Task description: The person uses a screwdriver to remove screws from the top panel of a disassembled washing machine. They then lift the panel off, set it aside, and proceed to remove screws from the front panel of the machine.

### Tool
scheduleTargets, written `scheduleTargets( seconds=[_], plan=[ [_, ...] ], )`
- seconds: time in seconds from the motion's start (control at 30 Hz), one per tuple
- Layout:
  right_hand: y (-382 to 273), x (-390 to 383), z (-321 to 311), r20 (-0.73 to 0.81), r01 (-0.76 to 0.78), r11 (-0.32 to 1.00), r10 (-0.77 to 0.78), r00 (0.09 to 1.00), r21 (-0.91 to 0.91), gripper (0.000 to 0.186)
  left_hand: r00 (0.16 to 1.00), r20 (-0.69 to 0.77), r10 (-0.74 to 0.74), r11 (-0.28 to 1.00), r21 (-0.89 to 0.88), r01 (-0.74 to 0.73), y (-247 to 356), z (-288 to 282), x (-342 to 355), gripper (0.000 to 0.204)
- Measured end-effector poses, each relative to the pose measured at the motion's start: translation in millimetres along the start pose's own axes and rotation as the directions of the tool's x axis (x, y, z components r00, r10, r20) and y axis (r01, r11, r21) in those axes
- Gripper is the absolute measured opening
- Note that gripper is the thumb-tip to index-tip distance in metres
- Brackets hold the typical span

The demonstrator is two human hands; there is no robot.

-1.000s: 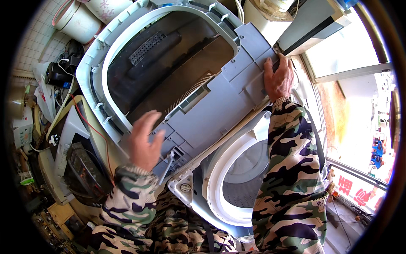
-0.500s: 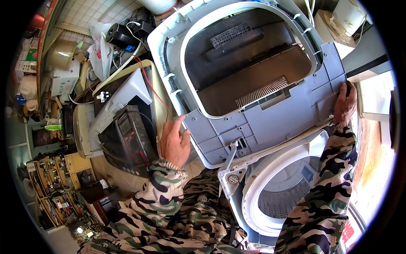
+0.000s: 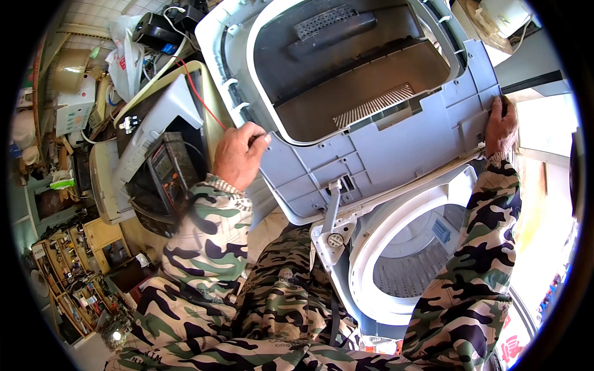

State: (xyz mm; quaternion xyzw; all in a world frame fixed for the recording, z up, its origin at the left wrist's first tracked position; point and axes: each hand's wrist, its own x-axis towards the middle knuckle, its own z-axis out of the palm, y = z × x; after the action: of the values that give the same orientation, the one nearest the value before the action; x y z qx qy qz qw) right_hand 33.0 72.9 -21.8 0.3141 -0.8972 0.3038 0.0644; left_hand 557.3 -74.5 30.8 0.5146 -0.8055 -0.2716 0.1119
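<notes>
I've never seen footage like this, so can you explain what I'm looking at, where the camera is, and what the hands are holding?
The camera sits on a person's head and looks down through a fisheye lens, so straight edges bend. The camouflage sleeves are the person's own arms. Both hands hold a grey top panel tilted up off a washing machine. The left hand grips its left edge, the right hand its right edge. Below it shows the white tub ring of the washer. A cluttered workshop with a meter lies to the left.
</notes>
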Motion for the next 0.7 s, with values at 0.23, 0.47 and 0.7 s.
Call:
scheduleTargets(
  seconds=[0.23,0.47,0.7],
  plan=[
    [0,0,-4,-0.018,-0.035,0.998,0.036,0.999,0.057,0.039,0.998,0.057,-0.028,0.984,-0.173,0.038,3,-1,2,0.016],
    [-3,-3,-9,-0.062,-0.073,0.995,0.077,0.995,0.063,0.037,1.0,-0.007,-0.028,0.981,-0.19,0.026,9,4,5,0.011],
    [7,4,3,-0.129,-0.095,0.983,0.116,0.985,0.157,0.033,0.997,-0.077,-0.012,0.975,-0.223,-0.006,15,3,-3,0.011]
  ],
)
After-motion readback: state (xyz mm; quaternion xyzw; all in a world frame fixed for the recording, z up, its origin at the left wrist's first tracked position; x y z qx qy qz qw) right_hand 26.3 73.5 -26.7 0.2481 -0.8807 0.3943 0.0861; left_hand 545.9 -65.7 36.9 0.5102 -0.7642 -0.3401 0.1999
